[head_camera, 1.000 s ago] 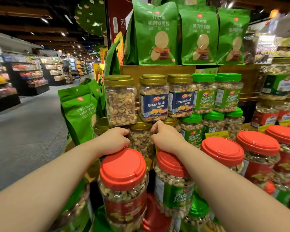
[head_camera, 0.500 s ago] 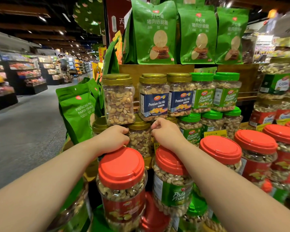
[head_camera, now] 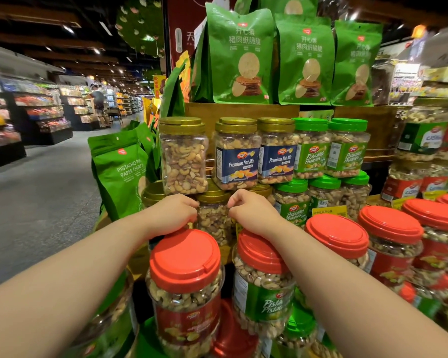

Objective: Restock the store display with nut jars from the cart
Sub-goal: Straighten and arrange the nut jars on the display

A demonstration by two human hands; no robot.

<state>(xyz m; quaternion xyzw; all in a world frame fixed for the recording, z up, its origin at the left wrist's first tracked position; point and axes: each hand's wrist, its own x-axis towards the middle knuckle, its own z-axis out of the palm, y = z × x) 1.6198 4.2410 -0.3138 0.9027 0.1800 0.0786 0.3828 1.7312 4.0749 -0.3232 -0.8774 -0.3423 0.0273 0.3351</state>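
A: Left hand (head_camera: 172,215) and right hand (head_camera: 251,213) both curled, pressed on either side of a gold-lid nut jar (head_camera: 214,218) in the middle tier of the display. Fingertips on its shoulders; can't tell if it's a full wrap.

B: Step?

A: Looks like seating or squaring that jar in its row. Next move likely calls for release and pulling straight back.

B: Clearance?

A: Tight. Unlabelled gold-lid jar (head_camera: 183,156) and a Premium Nut Mix jar (head_camera: 237,155) sit stacked just above the hands. Two red-lid jars (head_camera: 185,259) lie right under the wrists, touching them. Pistachio jars (head_camera: 291,202) close on the right. Green pouch (head_camera: 119,171) on the left, open aisle floor (head_camera: 36,197) beyond.
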